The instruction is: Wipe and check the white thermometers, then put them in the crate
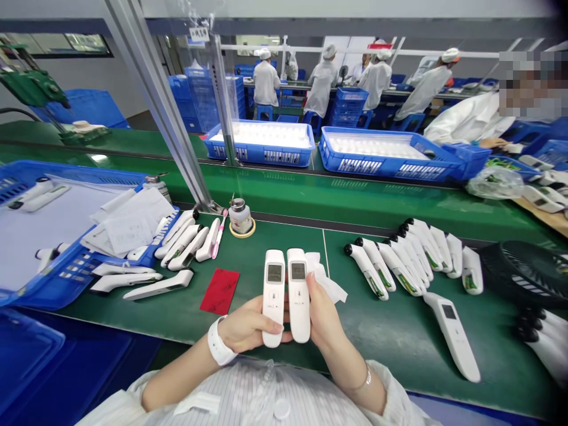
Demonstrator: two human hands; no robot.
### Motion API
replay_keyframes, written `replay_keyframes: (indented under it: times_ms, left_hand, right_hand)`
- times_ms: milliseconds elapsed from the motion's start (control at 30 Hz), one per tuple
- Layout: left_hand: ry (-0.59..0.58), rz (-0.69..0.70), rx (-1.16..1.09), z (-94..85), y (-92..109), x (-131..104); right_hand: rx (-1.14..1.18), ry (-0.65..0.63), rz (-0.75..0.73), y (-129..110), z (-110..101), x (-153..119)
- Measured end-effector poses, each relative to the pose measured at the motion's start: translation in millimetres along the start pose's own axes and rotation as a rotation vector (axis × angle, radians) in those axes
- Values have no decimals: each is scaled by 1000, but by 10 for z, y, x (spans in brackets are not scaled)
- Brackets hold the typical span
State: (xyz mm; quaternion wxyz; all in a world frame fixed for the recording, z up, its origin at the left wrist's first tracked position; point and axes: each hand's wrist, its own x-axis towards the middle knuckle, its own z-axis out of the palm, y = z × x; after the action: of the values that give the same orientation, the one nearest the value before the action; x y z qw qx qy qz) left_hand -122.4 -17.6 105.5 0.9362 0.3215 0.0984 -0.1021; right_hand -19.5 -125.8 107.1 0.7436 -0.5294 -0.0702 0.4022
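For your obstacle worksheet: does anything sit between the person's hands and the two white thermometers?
Nothing visible does. The left hand already grips the left thermometer and the right hand grips the right thermometer; a white cloth is tucked behind the right hand, not between.

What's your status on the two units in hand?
Left hand grips left thermometer. Right hand grips right thermometer plus white cloth. Displays face up, side by side.

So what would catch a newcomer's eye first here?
Two white thermometers, side by side at centre front with screens up: the left hand holds the left thermometer, the right hand the right thermometer. To the right, a row of thermometers lies on the green table; a red card lies to the left.
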Motion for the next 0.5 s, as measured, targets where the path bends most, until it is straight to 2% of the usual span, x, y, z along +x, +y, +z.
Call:
replay_keyframes:
  times_ms: [267, 500]
  left_hand:
    - [70, 0, 1, -44, -53, 15]
    - [97, 8, -2, -77, -84, 35]
  right_hand:
    - [-43, 103, -30, 53, 44, 1]
    - [66, 61, -33, 118, 83, 5]
